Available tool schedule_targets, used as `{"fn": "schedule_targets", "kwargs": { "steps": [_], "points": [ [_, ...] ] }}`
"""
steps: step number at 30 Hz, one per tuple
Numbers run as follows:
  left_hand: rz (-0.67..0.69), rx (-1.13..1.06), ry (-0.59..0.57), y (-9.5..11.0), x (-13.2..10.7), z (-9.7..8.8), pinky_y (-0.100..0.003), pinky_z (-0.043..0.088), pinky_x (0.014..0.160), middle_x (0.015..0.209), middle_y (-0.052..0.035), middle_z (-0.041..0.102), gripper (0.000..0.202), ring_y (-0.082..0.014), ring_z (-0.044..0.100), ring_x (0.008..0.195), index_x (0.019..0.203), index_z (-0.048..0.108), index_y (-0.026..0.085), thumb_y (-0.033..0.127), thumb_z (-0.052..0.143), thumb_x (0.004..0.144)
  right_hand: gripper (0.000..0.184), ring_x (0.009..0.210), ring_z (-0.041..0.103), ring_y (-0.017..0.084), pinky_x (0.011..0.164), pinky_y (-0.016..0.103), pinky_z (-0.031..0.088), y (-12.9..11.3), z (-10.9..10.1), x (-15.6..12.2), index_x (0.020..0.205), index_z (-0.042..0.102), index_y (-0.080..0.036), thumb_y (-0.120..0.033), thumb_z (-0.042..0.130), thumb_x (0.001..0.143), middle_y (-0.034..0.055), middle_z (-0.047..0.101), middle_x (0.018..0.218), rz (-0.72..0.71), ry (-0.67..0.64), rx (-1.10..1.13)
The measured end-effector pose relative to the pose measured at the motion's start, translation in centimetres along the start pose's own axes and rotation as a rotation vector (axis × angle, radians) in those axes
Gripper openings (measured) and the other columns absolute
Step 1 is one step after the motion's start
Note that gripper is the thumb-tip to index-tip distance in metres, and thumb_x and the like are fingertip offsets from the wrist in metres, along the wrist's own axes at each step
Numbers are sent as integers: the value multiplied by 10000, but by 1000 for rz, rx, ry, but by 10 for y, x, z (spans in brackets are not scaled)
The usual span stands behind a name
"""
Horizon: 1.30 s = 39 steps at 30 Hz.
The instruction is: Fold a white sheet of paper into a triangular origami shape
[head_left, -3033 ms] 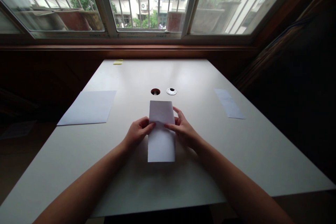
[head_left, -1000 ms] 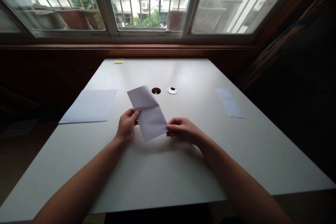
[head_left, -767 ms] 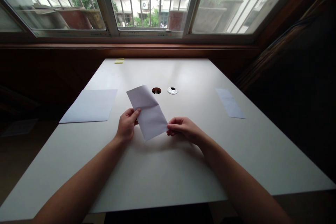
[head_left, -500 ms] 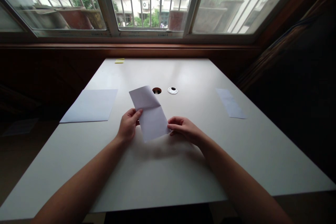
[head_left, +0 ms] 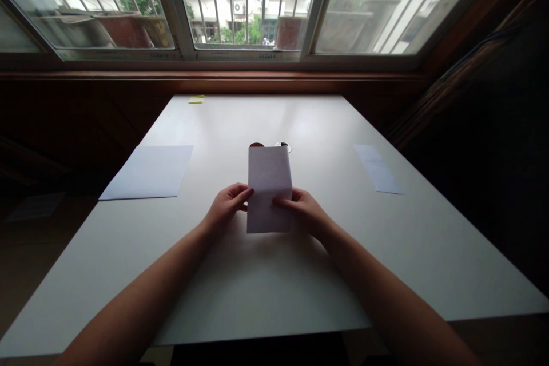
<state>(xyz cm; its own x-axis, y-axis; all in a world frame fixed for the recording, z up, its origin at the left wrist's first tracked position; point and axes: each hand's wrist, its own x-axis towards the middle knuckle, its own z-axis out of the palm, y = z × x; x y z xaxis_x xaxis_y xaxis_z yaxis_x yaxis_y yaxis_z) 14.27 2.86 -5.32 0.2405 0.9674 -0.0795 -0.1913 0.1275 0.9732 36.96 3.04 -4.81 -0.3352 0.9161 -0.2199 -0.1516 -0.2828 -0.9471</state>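
A white rectangular sheet of paper (head_left: 269, 174) is held up over the middle of the table, its long sides nearly upright in view. My left hand (head_left: 229, 204) pinches its left edge, thumb on the near face and the other fingers partly hidden behind. On the right side, my right hand (head_left: 305, 209) grips the paper with its thumb lying across the front; its fingers are mostly out of sight behind the sheet. A faint crease crosses the paper around mid-height.
A stack of white paper (head_left: 148, 172) lies at the table's left edge, and a narrow white strip (head_left: 377, 168) at the right. Beyond the held sheet are a partly covered round hole (head_left: 256, 144) and its ring-shaped cover (head_left: 285, 145). Yellow sticky notes (head_left: 197, 99) sit at the far left.
The paper has turned from a tilted position to upright and moved right, now partly covering the hole. My left hand has shifted right with it; my right thumb now lies on its front.
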Motion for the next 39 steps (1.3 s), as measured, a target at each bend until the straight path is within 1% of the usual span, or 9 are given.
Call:
{"fn": "schedule_targets", "kwargs": {
  "steps": [3, 5, 10, 15, 20, 27, 32, 35, 39],
  "points": [
    [-37, -52, -75, 0, -2, -1, -258, 526, 636, 876, -57, 685, 327, -171, 640, 784, 949, 694, 141, 432, 729, 804, 345, 833, 669, 249, 794, 388, 509, 2, -3, 4, 936, 738, -165, -347, 845, 663, 77, 746, 919, -83, 80, 84],
    [-66, -85, -121, 0, -3, -2, -262, 525, 634, 846, -52, 683, 306, -165, 642, 757, 933, 691, 137, 409, 739, 802, 326, 830, 662, 235, 792, 368, 502, 1, -4, 4, 926, 735, -174, -335, 847, 665, 64, 743, 908, -101, 99, 123],
    [-137, -137, -193, -1, -6, -3, -249, 488, 626, 750, -25, 661, 298, -129, 617, 665, 826, 667, 136, 405, 779, 764, 299, 810, 645, 198, 722, 309, 500, -1, -1, 0, 968, 710, -188, -315, 819, 720, 48, 727, 920, -94, 39, 233],
    [-101, -89, -228, -2, -6, -1, -222, 424, 608, 667, -9, 635, 305, -103, 568, 614, 793, 657, 130, 402, 790, 753, 307, 820, 646, 190, 744, 315, 523, -1, 2, -3, 1006, 686, -201, -308, 804, 743, 42, 717, 933, -79, -9, 303],
    [-63, -37, -220, -3, -6, 1, -225, 404, 606, 672, -8, 638, 290, -107, 558, 619, 796, 655, 136, 397, 777, 766, 386, 883, 667, 226, 799, 367, 544, -3, 4, -4, 1069, 672, -210, -316, 813, 726, 69, 721, 1036, -84, -35, 273],
    [-48, -11, -200, -5, -5, 0, -235, 403, 610, 663, -3, 635, 291, -112, 553, 616, 783, 645, 142, 396, 783, 753, 408, 920, 667, 236, 811, 370, 551, -4, 7, -4, 1098, 654, -212, -289, 807, 728, 76, 714, 1073, -110, -41, 264],
    [-35, 16, -188, -3, -7, 2, -238, 404, 616, 669, -1, 622, 301, -113, 545, 621, 801, 646, 144, 424, 753, 777, 433, 956, 664, 259, 855, 407, 539, -6, 9, -4, 1093, 646, -229, -329, 816, 708, 72, 714, 1083, -114, -16, 230],
    [-7, 51, -162, -2, -6, 4, -233, 402, 607, 694, 0, 606, 315, -112, 539, 624, 836, 640, 146, 443, 735, 790, 447, 944, 668, 263, 852, 408, 536, -4, 9, -3, 1084, 645, -227, -338, 828, 692, 73, 720, 1067, -97, 2, 202],
    [50, 95, -112, -5, -3, 2, -232, 396, 595, 695, -1, 584, 329, -115, 523, 626, 850, 635, 139, 461, 697, 820, 466, 915, 678, 261, 837, 397, 530, 1, 9, -3, 1076, 660, -203, -335, 846, 670, 84, 728, 1039, -49, -41, 136]
  ]
}}
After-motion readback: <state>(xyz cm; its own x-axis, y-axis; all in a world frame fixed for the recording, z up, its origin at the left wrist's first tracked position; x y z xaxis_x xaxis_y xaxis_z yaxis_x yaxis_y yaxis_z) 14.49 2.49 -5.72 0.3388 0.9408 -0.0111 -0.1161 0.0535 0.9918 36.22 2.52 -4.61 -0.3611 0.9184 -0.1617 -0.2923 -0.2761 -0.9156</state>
